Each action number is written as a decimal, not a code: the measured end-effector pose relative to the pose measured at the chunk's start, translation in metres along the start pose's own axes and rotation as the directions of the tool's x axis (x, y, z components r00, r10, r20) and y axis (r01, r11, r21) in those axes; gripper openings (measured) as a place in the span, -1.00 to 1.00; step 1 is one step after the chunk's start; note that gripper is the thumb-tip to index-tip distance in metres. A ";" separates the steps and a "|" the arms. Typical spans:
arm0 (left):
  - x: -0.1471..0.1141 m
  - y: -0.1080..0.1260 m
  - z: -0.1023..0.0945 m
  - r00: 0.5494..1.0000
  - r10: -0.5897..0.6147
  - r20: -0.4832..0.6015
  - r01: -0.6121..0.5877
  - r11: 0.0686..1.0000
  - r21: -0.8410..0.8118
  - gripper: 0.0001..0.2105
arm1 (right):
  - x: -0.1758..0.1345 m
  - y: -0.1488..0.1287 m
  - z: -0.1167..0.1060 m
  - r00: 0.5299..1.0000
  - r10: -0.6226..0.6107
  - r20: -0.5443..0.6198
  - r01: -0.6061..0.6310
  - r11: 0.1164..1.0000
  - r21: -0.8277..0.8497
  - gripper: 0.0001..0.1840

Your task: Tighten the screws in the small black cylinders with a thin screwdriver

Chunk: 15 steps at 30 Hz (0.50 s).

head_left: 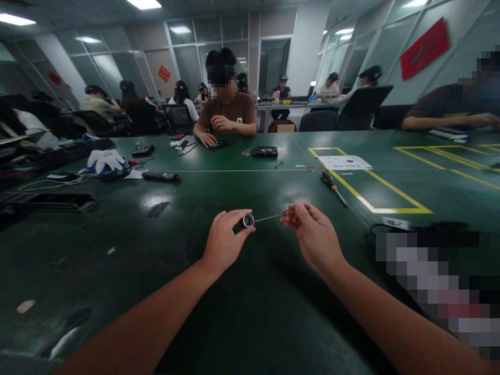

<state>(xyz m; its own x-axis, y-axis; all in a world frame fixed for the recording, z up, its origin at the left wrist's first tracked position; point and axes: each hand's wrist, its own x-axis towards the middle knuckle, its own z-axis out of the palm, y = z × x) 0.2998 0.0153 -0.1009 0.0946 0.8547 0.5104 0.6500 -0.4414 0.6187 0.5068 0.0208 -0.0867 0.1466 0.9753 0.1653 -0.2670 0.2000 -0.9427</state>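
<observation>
My left hand (228, 234) is closed on a short black cylinder (247, 221) with a silvery rim, perhaps a small flashlight or a part of one. Its round end faces me, between thumb and fingers. To the right, my right hand (312, 229) pinches a thin metal rod (269, 217) that reaches left to the cylinder's side. Whether its tip touches the cylinder I cannot tell. Both hands are held above the green table (219, 323). Beyond my right hand lies a yellow-and-black screwdriver (329, 181).
Across the table a person in a brown shirt (240, 107) works with both hands, near a black box-shaped device (264, 151). A dark cylindrical tool (161, 176) and white gloves (105, 161) lie at left. A paper sheet (344, 162) lies by yellow tape (402, 210).
</observation>
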 end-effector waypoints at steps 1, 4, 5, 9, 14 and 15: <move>0.000 0.000 0.000 1.000 0.005 0.000 -0.005 1.000 0.006 -0.62 | -0.002 -0.001 0.000 0.998 -0.054 0.011 0.055 0.996 -0.072 -0.73; -0.001 0.000 0.001 1.000 0.029 -0.001 -0.029 0.999 0.025 -0.62 | -0.010 -0.007 0.001 0.977 -0.186 0.101 0.209 0.926 -0.315 -0.74; -0.001 0.000 0.001 0.999 0.034 0.000 -0.034 0.999 0.028 -0.62 | -0.013 -0.009 0.002 0.969 -0.205 0.139 0.243 0.898 -0.367 -0.75; 0.000 -0.001 0.000 1.000 0.025 -0.001 -0.025 1.000 0.019 -0.62 | -0.023 -0.017 0.003 0.927 -0.267 0.262 0.369 0.761 -0.533 -0.79; 0.002 0.000 -0.001 1.000 0.007 -0.020 -0.007 1.000 0.002 -0.62 | -0.028 -0.022 0.002 0.846 -0.354 0.399 0.533 0.557 -0.637 -0.83; 0.002 0.000 -0.001 1.000 0.003 -0.017 -0.003 1.000 0.000 -0.62 | -0.028 -0.022 0.002 0.844 -0.359 0.397 0.535 0.552 -0.639 -0.83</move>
<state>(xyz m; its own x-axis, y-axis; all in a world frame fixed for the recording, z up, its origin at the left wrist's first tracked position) 0.2990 0.0166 -0.0994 0.0834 0.8486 0.5224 0.6500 -0.4437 0.6170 0.5066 -0.0108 -0.0698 -0.1583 0.7891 0.5935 0.5398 0.5725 -0.6172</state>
